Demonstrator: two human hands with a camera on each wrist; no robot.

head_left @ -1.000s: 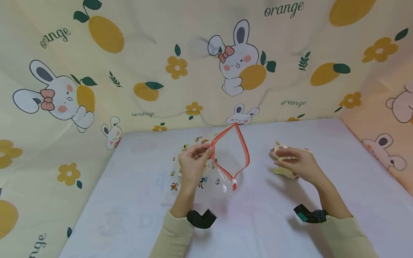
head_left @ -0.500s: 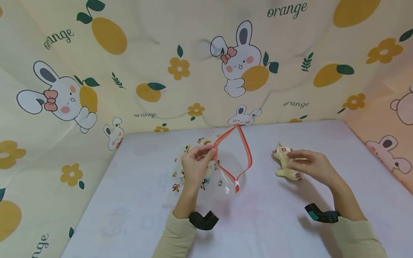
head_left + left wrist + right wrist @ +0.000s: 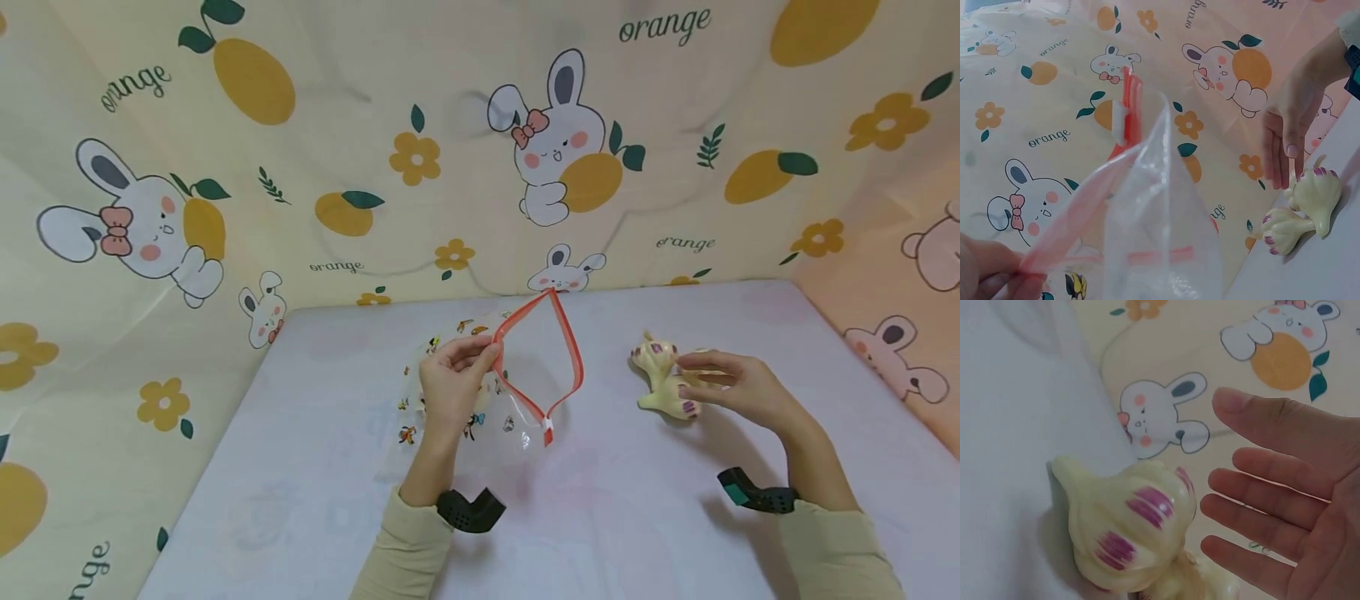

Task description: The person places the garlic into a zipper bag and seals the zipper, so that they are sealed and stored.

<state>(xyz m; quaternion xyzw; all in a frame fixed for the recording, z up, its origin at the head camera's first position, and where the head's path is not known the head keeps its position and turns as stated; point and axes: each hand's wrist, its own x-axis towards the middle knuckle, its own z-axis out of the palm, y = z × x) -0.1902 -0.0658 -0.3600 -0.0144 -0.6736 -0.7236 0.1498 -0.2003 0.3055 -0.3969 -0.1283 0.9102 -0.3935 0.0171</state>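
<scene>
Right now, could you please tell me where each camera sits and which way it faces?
Head: on the head, looking forward and down at the table; the left hand, right hand and sleeves show.
Left wrist: on that wrist, looking across the zip bag toward the backdrop; the left hand shows lower left, the right hand upper right.
Right wrist: on that wrist, looking at the garlic bulbs; the right hand shows at right.
The head and left wrist views share the zip bag, garlic bulbs and both hands.
</scene>
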